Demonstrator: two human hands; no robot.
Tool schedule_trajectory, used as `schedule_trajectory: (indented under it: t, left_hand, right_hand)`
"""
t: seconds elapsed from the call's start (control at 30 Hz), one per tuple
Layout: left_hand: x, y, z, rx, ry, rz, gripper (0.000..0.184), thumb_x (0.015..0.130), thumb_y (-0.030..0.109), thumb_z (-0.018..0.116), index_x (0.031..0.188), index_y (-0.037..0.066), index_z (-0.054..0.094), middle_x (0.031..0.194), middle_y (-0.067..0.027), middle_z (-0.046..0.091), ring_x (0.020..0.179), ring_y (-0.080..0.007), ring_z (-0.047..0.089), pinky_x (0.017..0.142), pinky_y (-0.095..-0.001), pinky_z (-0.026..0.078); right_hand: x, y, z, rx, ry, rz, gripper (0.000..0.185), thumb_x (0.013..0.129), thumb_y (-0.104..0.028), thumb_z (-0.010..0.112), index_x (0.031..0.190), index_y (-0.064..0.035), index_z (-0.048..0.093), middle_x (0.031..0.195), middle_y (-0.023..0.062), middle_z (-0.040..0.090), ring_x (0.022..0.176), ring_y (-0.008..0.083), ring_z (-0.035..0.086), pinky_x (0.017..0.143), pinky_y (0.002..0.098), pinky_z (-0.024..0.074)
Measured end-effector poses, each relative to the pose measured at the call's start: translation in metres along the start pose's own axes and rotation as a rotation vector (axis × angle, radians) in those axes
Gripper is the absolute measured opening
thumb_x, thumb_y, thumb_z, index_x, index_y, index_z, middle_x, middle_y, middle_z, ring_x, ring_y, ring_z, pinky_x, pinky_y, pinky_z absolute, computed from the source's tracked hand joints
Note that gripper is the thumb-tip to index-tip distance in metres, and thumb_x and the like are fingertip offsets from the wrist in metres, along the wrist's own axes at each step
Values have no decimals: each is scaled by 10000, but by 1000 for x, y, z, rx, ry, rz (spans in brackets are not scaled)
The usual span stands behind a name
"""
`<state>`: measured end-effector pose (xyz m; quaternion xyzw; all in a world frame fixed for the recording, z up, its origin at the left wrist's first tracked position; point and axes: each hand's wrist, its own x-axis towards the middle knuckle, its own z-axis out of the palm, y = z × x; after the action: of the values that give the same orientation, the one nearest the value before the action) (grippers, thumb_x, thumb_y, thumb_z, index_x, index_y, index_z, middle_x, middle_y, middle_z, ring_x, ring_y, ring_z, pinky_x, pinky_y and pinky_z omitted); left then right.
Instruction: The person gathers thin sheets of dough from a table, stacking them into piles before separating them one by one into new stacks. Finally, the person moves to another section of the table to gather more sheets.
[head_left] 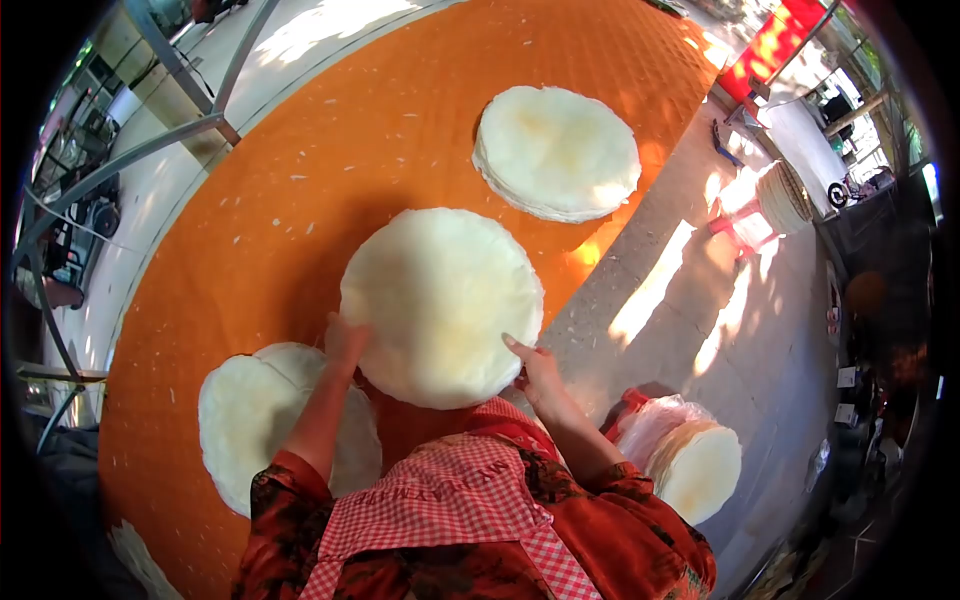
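Both forearms are stretched forward, and a pale, round, floury flatbread (445, 300) is gripped at opposite edges by the fingers of the left hand (348, 342) and right hand (535, 368). It is held between two thin-layered stacks on the orange-covered table (240, 250).

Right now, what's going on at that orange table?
A person in a checked apron holds a large, pale flatbread-like round by its edges, left hand on one side and right hand on the other. A stack of similar rounds sits farther up the orange surface, and more rounds lie beside the person's right forearm.
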<state>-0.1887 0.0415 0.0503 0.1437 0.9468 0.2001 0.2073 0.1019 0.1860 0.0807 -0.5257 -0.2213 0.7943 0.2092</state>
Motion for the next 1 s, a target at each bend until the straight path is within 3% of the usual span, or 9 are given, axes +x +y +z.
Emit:
schedule_trajectory:
  t: [0.13, 0.2, 0.27, 0.37, 0.5, 0.6, 0.8, 0.9, 1.0]
  left_hand:
    - [5, -13, 19, 89, 98, 147, 468, 684, 193, 660, 1039, -75, 518, 1023, -259, 594, 991, -397, 576, 858, -442, 462]
    - [8, -25, 38, 177, 275, 212, 414, 662, 162, 665, 974, -78, 536, 973, -255, 597, 944, -414, 573, 837, -450, 465]
    - [5, -43, 48, 74, 286, 245, 364, 653, 131, 644, 947, -57, 539, 911, -251, 590, 891, -435, 561, 816, -461, 459]
    - [-27, -23, 36, -92, 165, 202, 416, 667, 125, 634, 1024, -60, 524, 948, -253, 579, 921, -430, 551, 837, -460, 448]
    - [-71, -3, 45, -77, 311, 293, 500, 704, 118, 632, 1141, -67, 474, 1049, -249, 548, 1014, -418, 516, 884, -453, 432]
    - [-71, -1, 55, -104, 288, 334, 522, 730, 116, 632, 1183, -65, 445, 1161, -259, 505, 1093, -419, 487, 921, -443, 426]
    - [-57, 10, 68, -216, 196, 177, 587, 707, 180, 670, 1188, -69, 443, 1150, -291, 527, 1106, -385, 518, 901, -422, 449]
    - [-41, 13, 57, -429, 28, -5, 592, 678, 188, 675, 1163, -77, 462, 1096, -285, 562, 1024, -366, 576, 860, -416, 469]
    - [-33, 8, 54, -527, -169, -10, 566, 659, 147, 667, 1150, -83, 506, 1028, -221, 610, 908, -289, 627, 784, -360, 501]
  right_hand:
    - [19, 5, -9, 18, -19, -22, 293, 819, -49, 647, 1090, 34, 575, 951, 133, 654, 813, 248, 651, 687, 364, 540]
    - [38, 12, -23, -85, -54, -118, 239, 810, -31, 637, 1040, 28, 606, 928, 116, 661, 806, 222, 650, 682, 342, 536]
    - [42, 12, -35, -165, -95, -158, 184, 800, -14, 624, 980, 21, 639, 895, 93, 670, 790, 189, 647, 673, 310, 528]
    - [51, -6, -55, -196, -116, -249, 160, 794, -14, 617, 944, 6, 667, 849, 59, 678, 741, 149, 638, 649, 262, 510]
    - [59, -16, -94, -264, -84, -279, 199, 788, -17, 617, 983, 0, 653, 902, 70, 674, 784, 151, 638, 682, 278, 511]
    - [58, -25, -109, -231, -115, -254, 218, 789, -10, 619, 1007, -10, 637, 920, 75, 667, 815, 168, 643, 714, 297, 516]
    - [54, -25, -100, -114, -92, -192, 328, 794, 9, 632, 1115, -18, 568, 1033, 100, 644, 915, 216, 633, 803, 346, 518]
    - [47, -27, -93, -141, -129, -225, 407, 788, 23, 638, 1176, -27, 526, 1091, 111, 625, 977, 231, 614, 848, 363, 505]
    - [38, -33, -89, -210, -149, -239, 418, 784, 46, 620, 1183, -31, 520, 1099, 103, 623, 978, 228, 609, 844, 350, 502]
